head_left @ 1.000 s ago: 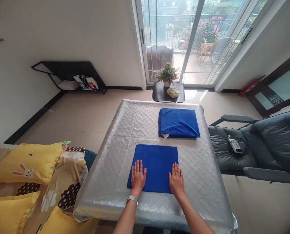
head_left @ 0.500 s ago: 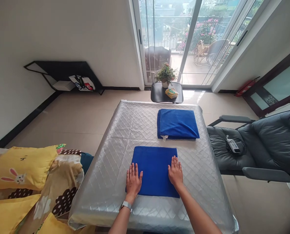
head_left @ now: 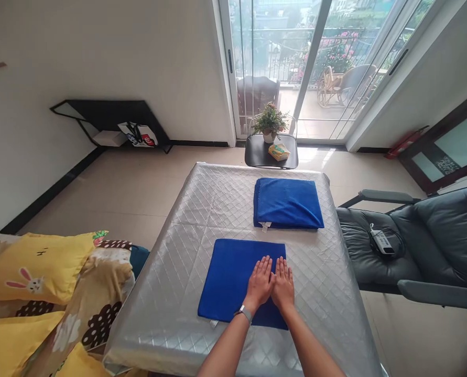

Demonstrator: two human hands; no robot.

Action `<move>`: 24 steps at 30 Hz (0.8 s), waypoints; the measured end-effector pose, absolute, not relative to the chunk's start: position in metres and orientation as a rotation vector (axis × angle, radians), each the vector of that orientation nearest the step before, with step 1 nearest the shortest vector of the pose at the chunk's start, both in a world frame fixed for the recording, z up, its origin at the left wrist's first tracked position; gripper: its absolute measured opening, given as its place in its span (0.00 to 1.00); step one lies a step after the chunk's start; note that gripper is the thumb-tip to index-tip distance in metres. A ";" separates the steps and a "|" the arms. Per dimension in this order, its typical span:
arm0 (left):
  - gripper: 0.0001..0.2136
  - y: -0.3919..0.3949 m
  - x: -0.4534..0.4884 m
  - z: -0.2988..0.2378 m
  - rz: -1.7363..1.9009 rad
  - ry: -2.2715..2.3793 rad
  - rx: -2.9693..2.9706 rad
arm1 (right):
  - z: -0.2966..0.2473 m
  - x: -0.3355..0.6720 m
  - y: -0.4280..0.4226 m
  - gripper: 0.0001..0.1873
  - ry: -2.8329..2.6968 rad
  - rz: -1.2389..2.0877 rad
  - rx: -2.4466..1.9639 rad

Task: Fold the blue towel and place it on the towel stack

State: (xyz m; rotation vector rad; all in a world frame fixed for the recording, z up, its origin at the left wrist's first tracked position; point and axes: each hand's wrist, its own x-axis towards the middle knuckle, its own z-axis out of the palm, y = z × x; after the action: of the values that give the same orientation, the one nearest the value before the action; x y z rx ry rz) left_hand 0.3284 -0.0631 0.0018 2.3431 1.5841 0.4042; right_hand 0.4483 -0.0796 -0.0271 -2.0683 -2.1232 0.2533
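A folded blue towel [head_left: 227, 277] lies flat near the front of a table with a silver quilted cover [head_left: 178, 283]. My left hand [head_left: 260, 283] rests palm down on the towel's right half, fingers stretched out. Right beside it, my right hand [head_left: 283, 283] lies flat along the towel's right edge; the thumbs meet or nearly so. Neither hand grips anything. A small white tag pokes out at the towel's lower left edge. Farther back on the table sits a second, thicker folded blue towel [head_left: 290, 203], with white tags at its near left corner.
Beyond the table stands a small black side table [head_left: 252, 154] with a potted plant [head_left: 270, 123] and a yellow tissue pack [head_left: 279, 152]. To the right is a dark reclining chair [head_left: 375, 272] holding a white power adapter [head_left: 382, 242]. Yellow pillows [head_left: 40, 267] lie at left.
My left hand has slid from the near towel's left edge across to its right side, beside my right hand. My right hand stays at the right edge. The view has shifted slightly.
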 end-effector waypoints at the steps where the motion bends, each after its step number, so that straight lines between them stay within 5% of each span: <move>1: 0.29 -0.065 0.314 -0.002 0.384 1.638 2.331 | -0.026 0.447 -0.079 0.33 -2.113 0.279 -2.081; 10: 0.29 -0.083 0.174 -0.017 0.341 2.283 2.061 | -0.020 0.444 -0.078 0.34 -2.085 0.339 -2.109; 24: 0.30 -0.081 0.169 -0.013 0.446 2.332 1.959 | -0.017 0.455 -0.011 0.34 -2.134 0.266 -2.002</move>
State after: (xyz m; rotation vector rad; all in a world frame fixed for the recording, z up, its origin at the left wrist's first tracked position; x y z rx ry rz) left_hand 0.1692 -0.0814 -0.0130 1.9594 2.3324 0.4457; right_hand 0.4554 -0.0106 -0.0171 -2.0023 -2.1337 0.2657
